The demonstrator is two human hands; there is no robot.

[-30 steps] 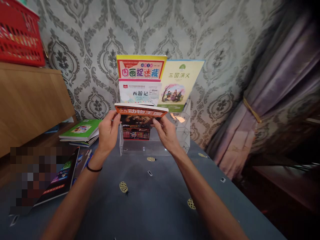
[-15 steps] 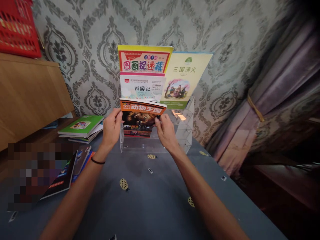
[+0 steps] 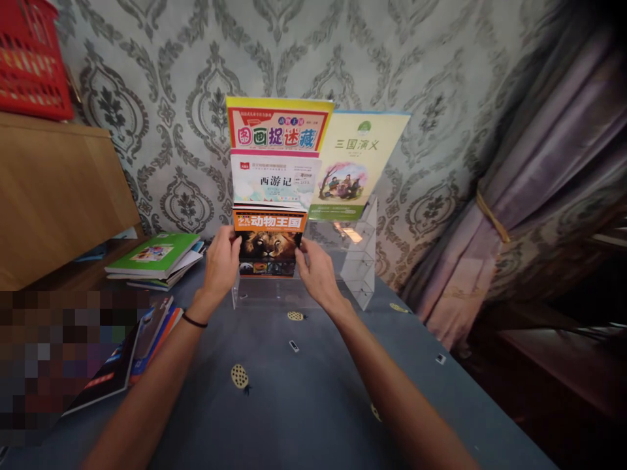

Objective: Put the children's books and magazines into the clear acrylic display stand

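Note:
Both hands grip a book with a lion on its cover (image 3: 269,245), which stands nearly upright in the lower left part of a clear tiered rack (image 3: 360,267). My left hand (image 3: 222,260) is closed on its left edge, a black band round the wrist. On the right edge, my right hand (image 3: 316,269) holds it between thumb and fingers. Just behind and above are a white book (image 3: 274,179) and a yellow-and-pink book (image 3: 279,130). A pale green book (image 3: 350,163) leans in the rack's back right. The lion book's lower edge sits inside the rack.
Left of the rack lies a pile topped by a green book (image 3: 157,253). Nearer me are several dark and blue books (image 3: 147,339), partly blurred out. A wooden cabinet (image 3: 63,196) carries a red basket (image 3: 34,65). A tied curtain (image 3: 470,241) hangs at the right.
The lion book has gone down into the rack and now stands straighter, its top no longer tilted over the white book's lower part. Both hands moved down with it. The view shifted slightly.

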